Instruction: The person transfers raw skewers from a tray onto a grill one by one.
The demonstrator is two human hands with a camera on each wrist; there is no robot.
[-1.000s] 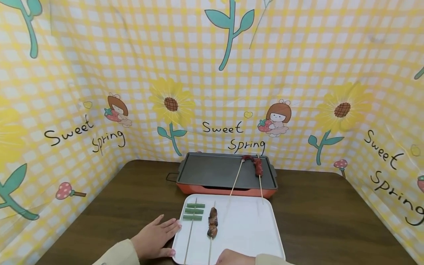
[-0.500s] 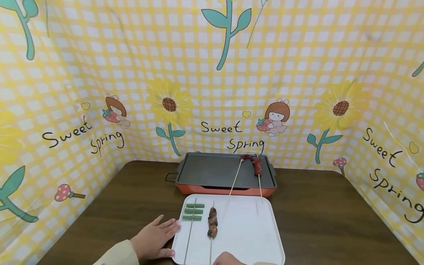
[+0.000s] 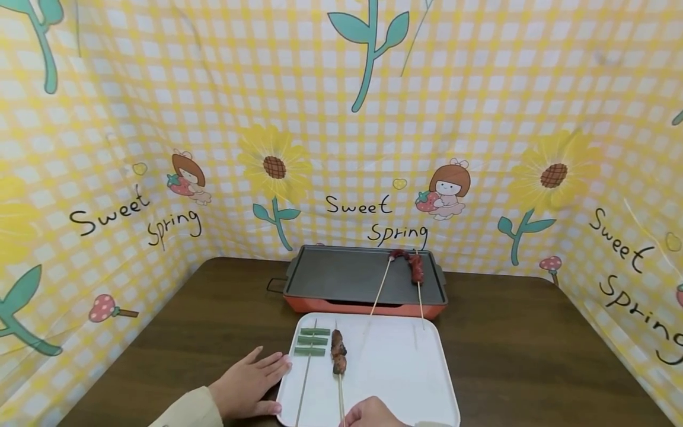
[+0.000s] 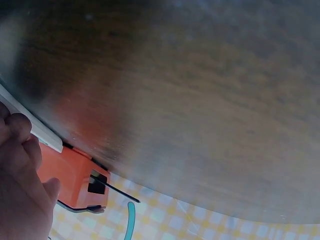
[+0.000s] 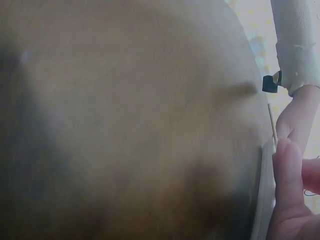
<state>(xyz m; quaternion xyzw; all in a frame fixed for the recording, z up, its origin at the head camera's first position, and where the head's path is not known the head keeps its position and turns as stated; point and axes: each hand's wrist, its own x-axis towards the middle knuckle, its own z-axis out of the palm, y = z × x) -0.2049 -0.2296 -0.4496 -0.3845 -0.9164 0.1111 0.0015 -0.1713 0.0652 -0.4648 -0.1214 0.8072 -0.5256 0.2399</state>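
Observation:
A white tray (image 3: 395,367) lies on the table. My left hand (image 3: 248,382) rests at its left rim with the fingers spread straight. My right hand (image 3: 370,413) is at the tray's front and pinches the lower stick of a browned meat skewer (image 3: 338,353). In the right wrist view a stick end (image 5: 272,120) sticks out past the thumb (image 5: 288,170). Left of the meat lies a skewer of green vegetable pieces (image 3: 312,341), its stick running toward the front rim. The left wrist view catches the left hand (image 4: 22,175) by the tray edge (image 4: 37,125).
Behind the tray stands a red electric griddle (image 3: 341,276) with a dark plate. Two skewers with reddish pieces (image 3: 417,270) lie on its right side, their sticks reaching over the tray. A yellow checked cloth (image 3: 341,148) hangs around the brown table (image 3: 512,344).
The meat skewer has shifted slightly left and away from me, its tip tilting toward the green one. My right hand has slid back along its stick. The left hand keeps its place.

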